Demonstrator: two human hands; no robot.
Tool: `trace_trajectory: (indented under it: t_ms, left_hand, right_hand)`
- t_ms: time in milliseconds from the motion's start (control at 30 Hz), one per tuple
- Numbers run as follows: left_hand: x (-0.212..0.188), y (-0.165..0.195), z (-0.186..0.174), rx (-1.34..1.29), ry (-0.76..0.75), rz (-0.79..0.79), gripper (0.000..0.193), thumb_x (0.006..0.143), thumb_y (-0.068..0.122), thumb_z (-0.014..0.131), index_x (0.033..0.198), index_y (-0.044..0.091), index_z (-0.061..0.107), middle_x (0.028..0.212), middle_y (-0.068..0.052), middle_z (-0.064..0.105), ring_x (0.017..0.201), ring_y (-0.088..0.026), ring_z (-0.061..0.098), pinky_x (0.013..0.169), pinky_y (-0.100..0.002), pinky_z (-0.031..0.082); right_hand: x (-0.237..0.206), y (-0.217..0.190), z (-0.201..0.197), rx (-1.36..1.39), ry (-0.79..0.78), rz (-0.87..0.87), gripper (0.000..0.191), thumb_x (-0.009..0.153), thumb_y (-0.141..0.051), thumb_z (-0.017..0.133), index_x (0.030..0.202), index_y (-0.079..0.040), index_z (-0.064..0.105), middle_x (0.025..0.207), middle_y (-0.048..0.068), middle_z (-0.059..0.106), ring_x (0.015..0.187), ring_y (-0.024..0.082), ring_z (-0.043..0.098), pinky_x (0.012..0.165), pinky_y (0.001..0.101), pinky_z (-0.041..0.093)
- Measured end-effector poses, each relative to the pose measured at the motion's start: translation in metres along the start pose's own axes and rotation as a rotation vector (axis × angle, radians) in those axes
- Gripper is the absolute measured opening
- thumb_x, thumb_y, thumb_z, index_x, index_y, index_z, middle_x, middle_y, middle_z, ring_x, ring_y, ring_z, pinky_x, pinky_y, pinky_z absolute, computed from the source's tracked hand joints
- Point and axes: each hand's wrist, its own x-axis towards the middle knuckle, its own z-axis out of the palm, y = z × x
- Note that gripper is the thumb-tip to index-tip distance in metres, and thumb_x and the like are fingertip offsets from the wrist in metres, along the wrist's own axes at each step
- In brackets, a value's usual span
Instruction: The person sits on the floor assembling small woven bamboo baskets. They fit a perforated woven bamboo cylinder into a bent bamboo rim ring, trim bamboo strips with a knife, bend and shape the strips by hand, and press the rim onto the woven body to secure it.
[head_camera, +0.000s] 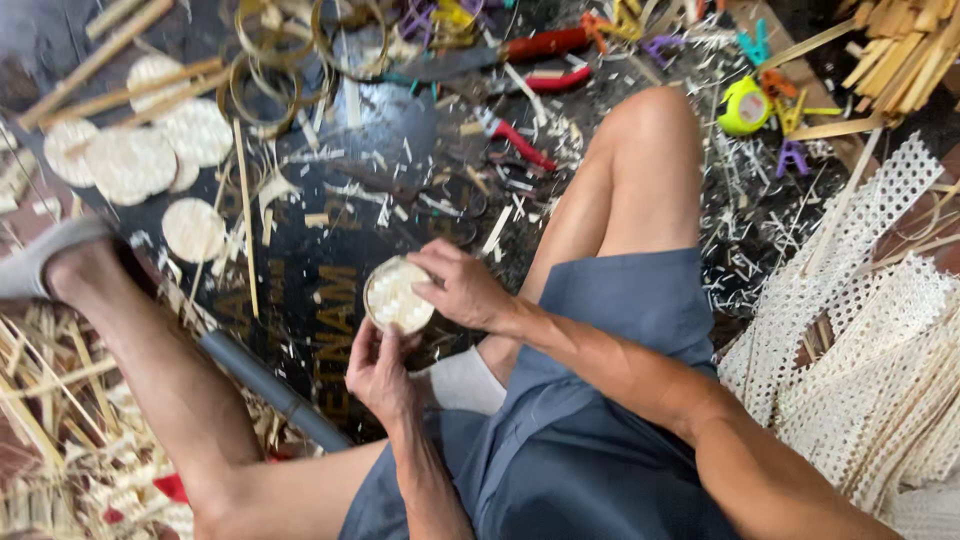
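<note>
A small round woven disc set in a bamboo ring (397, 297) is held between both hands above a dark mat. My left hand (380, 372) grips its lower edge from below, fingers curled up around the rim. My right hand (465, 287) clasps the right side of the ring, fingers bent over the edge. I sit with bare legs spread, the right knee (650, 130) raised beside the hands.
Several finished woven discs (135, 160) lie at upper left beside bamboo rings (265, 95) and strips. Red-handled tools (545, 45), a yellow tape measure (744, 105) and coloured clips sit at the top. Woven cane sheets (870, 330) pile at right. A grey pipe (265, 385) lies near my left leg.
</note>
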Motion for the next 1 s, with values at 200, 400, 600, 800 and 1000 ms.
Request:
trace_trajectory:
  t_ms: [200, 400, 600, 800, 1000]
  left_hand:
    - [0.006, 0.0, 0.002, -0.041, -0.023, 0.031, 0.034, 0.098, 0.001, 0.067, 0.13, -0.01, 0.063, 0.106, -0.012, 0.071, 0.083, -0.016, 0.071, 0.072, -0.03, 0.062]
    - [0.006, 0.0, -0.005, -0.115, 0.023, -0.015, 0.035, 0.097, -0.001, 0.064, 0.131, -0.01, 0.061, 0.112, -0.015, 0.072, 0.083, -0.017, 0.072, 0.071, -0.032, 0.063]
    - [-0.003, 0.005, 0.005, 0.014, 0.112, 0.04, 0.036, 0.1, -0.001, 0.063, 0.134, -0.01, 0.059, 0.111, -0.015, 0.07, 0.083, -0.017, 0.071, 0.069, -0.032, 0.063]
    - [-0.005, 0.011, 0.004, 0.053, 0.13, 0.036, 0.036, 0.1, -0.001, 0.063, 0.134, -0.012, 0.059, 0.115, -0.018, 0.07, 0.086, -0.02, 0.072, 0.07, -0.033, 0.063]
    - [-0.002, 0.003, -0.012, 0.021, 0.098, -0.008, 0.039, 0.103, 0.003, 0.062, 0.139, -0.011, 0.055, 0.116, -0.02, 0.069, 0.091, -0.023, 0.072, 0.074, -0.034, 0.063]
  right_hand:
    - [0.007, 0.014, -0.001, 0.086, -0.036, -0.031, 0.038, 0.093, -0.018, 0.07, 0.127, -0.001, 0.067, 0.119, 0.016, 0.066, 0.104, 0.029, 0.07, 0.088, 0.0363, 0.058]
    - [0.006, 0.008, -0.002, 0.182, -0.076, 0.011, 0.039, 0.092, -0.019, 0.07, 0.126, -0.002, 0.068, 0.116, 0.015, 0.066, 0.099, 0.028, 0.071, 0.084, 0.0357, 0.058]
    - [0.005, -0.006, -0.004, 0.068, -0.01, -0.047, 0.038, 0.091, -0.024, 0.069, 0.124, -0.005, 0.069, 0.115, 0.013, 0.067, 0.098, 0.03, 0.071, 0.082, 0.0383, 0.059]
    - [0.01, -0.011, -0.012, 0.105, -0.062, 0.016, 0.033, 0.094, -0.027, 0.069, 0.119, -0.006, 0.07, 0.113, 0.011, 0.068, 0.092, 0.029, 0.071, 0.078, 0.0392, 0.058]
    - [0.011, -0.007, -0.009, 0.161, -0.036, 0.027, 0.031, 0.093, -0.025, 0.071, 0.117, -0.006, 0.072, 0.112, 0.01, 0.068, 0.092, 0.029, 0.071, 0.077, 0.0383, 0.058]
